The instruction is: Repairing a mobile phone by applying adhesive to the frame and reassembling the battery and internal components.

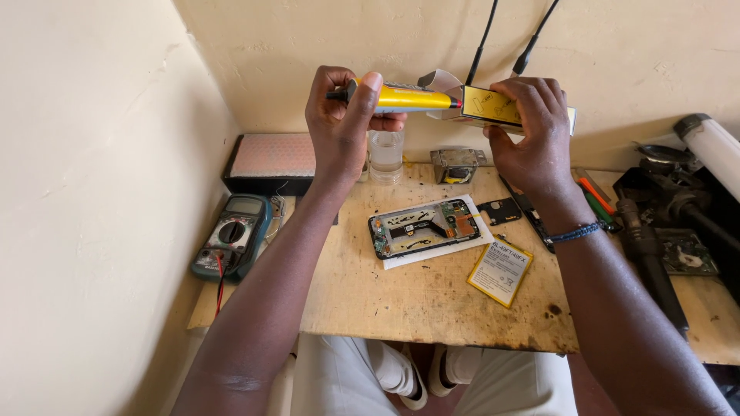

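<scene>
Both hands raised above the counter point(432, 300), in front of the cream wall.

Left hand point(343, 119): fingers curled and pinching the black-capped end of a yellow tube point(408, 98), thumb on top, fingertips below. Tube held level, nozzle end pointing away from the carton, body running toward it.

Right hand point(532, 127): wrapped around a small yellow carton point(493, 105), fingers over the front, thumb underneath. Carton flap open on the side facing the tube; tail of the tube at or just inside that opening, cannot tell which. Blue bead bracelet point(578, 230) on the right wrist.

Landmark: opened phone point(424, 227), back off, circuit parts showing, lying on a white sheet near the middle of the counter, directly below the tube.
- Flat yellow-edged battery point(501, 271): just beside the phone, toward the near edge and to its right.
- Small black cover piece point(499, 210): just right of the phone.
- Clear plastic bottle point(385, 156): behind the phone, against the wall, partly hidden by the left hand.
- Small metal transformer block point(458, 165): behind the phone, beside the bottle.
- Green multimeter point(231, 235) with red lead: well left of the phone, at the counter's edge.
- Black box with pink top point(274, 162): behind the multimeter, far left of the phone.
- Dark tools and metal parts point(663, 223): well right of the phone.
- Two black cables point(505, 38): hanging down the wall above the carton.
</scene>
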